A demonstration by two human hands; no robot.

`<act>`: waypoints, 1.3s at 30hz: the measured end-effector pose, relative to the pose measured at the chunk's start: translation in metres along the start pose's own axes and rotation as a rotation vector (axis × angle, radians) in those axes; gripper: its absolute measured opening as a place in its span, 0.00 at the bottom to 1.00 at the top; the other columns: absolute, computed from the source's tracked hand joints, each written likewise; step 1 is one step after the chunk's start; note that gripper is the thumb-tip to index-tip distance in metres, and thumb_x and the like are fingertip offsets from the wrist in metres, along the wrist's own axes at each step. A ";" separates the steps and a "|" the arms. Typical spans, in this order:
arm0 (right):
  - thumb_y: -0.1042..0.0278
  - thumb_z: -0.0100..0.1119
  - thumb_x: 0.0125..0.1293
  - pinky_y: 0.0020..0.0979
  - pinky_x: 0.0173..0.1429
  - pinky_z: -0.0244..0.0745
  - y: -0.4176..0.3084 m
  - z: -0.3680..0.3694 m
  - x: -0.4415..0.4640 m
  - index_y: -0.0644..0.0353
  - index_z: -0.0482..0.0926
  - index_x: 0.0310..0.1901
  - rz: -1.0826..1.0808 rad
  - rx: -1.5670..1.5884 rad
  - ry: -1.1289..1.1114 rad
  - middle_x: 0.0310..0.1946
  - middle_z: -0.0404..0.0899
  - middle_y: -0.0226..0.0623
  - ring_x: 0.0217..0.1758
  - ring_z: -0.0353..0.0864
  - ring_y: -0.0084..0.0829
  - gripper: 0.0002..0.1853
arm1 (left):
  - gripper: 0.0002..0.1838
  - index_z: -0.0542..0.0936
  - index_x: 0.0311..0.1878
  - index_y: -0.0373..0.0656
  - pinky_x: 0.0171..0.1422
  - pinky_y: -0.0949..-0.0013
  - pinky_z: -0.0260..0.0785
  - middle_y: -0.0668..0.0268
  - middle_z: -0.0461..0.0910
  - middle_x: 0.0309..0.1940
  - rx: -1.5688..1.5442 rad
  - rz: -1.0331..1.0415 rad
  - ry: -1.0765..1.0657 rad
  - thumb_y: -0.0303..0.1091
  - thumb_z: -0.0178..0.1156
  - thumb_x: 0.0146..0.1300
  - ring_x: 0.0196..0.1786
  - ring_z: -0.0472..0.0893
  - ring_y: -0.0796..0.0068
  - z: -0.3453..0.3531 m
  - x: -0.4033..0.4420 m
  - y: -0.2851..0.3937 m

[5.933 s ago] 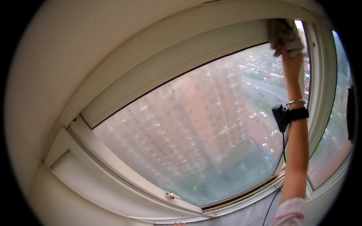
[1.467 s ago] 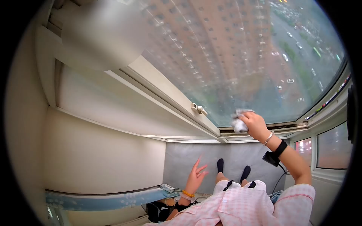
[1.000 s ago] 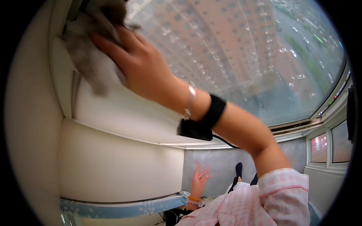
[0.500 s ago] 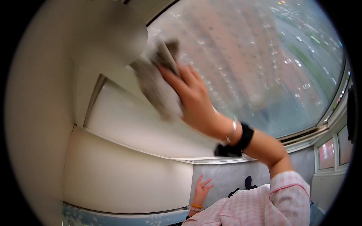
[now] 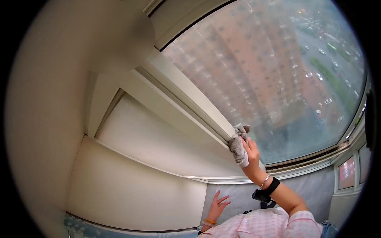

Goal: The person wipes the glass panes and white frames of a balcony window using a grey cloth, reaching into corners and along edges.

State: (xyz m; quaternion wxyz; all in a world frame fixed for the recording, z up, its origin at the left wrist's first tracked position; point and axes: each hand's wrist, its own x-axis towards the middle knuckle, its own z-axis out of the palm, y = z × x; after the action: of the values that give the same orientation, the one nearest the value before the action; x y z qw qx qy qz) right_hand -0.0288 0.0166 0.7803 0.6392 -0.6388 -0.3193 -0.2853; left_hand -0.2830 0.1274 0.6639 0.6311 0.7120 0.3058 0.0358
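Observation:
In the head view, my right hand [image 5: 251,154] is closed round a crumpled grey-brown cloth [image 5: 238,150]. The cloth presses on the pale window frame [image 5: 198,104], near its lower end and beside the glass [image 5: 278,107]. A silver bangle and a black wristband [image 5: 272,185] circle that wrist. Low in the view, my left hand [image 5: 218,205] hangs with its fingers spread and holds nothing. It is nearest to the grey surface below the sill.
Beyond the glass, a street with cars lies far below. A dirty window track [image 5: 305,158] runs along the bottom edge. Cream panels [image 5: 139,182] stand at the left, and a blurred pale round shape [image 5: 119,39] blocks the upper left. A smaller window [image 5: 346,172] is at the right.
My right hand has brought the cloth down and to the right along the frame, from near its upper part to its lower end. My left hand has barely shifted.

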 end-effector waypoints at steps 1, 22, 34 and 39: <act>0.80 0.61 0.46 0.45 0.55 0.70 -0.016 0.002 0.022 0.72 0.74 0.53 -0.061 0.026 0.025 0.50 0.73 0.58 0.49 0.73 0.55 0.27 | 0.39 0.46 0.73 0.42 0.53 0.73 0.74 0.48 0.74 0.58 0.001 0.041 -0.021 0.19 0.54 0.64 0.51 0.82 0.64 0.002 0.001 0.000; 0.79 0.62 0.47 0.39 0.48 0.76 -0.116 0.031 0.198 0.60 0.78 0.53 -0.577 0.024 0.341 0.48 0.75 0.46 0.45 0.76 0.46 0.26 | 0.39 0.44 0.74 0.43 0.51 0.76 0.71 0.48 0.74 0.57 0.007 0.104 0.003 0.21 0.54 0.65 0.51 0.82 0.63 -0.005 0.007 0.001; 0.78 0.61 0.50 0.38 0.46 0.77 -0.015 -0.006 0.041 0.66 0.77 0.49 -0.128 0.059 -0.047 0.44 0.79 0.53 0.42 0.81 0.48 0.21 | 0.38 0.46 0.74 0.44 0.58 0.65 0.72 0.48 0.73 0.58 -0.160 0.258 -0.262 0.20 0.55 0.65 0.57 0.77 0.59 0.019 0.039 0.028; 0.70 0.58 0.66 0.31 0.53 0.75 -0.007 -0.080 -0.023 0.59 0.74 0.55 0.937 0.845 -0.276 0.47 0.79 0.34 0.50 0.79 0.27 0.16 | 0.34 0.51 0.73 0.40 0.66 0.60 0.65 0.50 0.65 0.66 -0.337 0.264 -0.488 0.35 0.54 0.69 0.63 0.72 0.61 0.035 0.039 0.112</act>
State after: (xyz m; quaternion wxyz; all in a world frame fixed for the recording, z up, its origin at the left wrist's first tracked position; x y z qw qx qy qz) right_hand -0.0451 -0.0640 0.7690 0.8455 -0.4344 -0.1705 0.2595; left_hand -0.1918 0.1134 0.7469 0.7846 0.6187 0.0403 -0.0041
